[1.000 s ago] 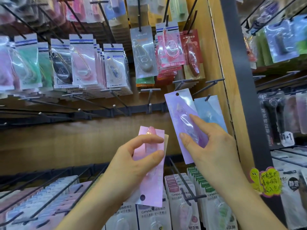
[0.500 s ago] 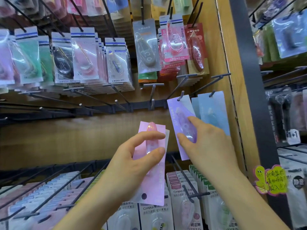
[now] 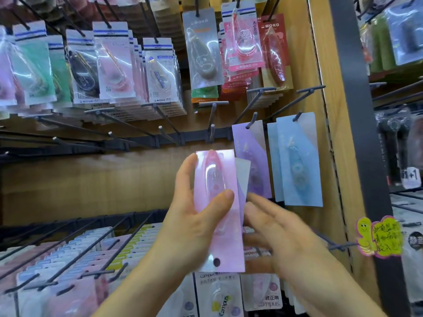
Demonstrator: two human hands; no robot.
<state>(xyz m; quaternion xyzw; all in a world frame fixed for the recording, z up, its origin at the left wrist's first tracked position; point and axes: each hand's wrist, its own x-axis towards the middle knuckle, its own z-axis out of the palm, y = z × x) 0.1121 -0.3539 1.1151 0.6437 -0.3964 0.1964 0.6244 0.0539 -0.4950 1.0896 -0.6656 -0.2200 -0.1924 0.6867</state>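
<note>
Left hand [image 3: 194, 220] grips the pink pack [image 3: 229, 239], likely light and slick, best held by its edges; right hand [image 3: 274, 227] hovers, fingers relaxed.

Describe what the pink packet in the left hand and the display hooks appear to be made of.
The pink packet: glossy card with a clear plastic blister, judging by its glare streaks. The display hooks: probably dark painted metal wire; thin, straight, matte.

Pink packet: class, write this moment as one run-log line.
left hand: grips pink packet | right hand: open, beside it | purple packet: hangs on hook
</note>
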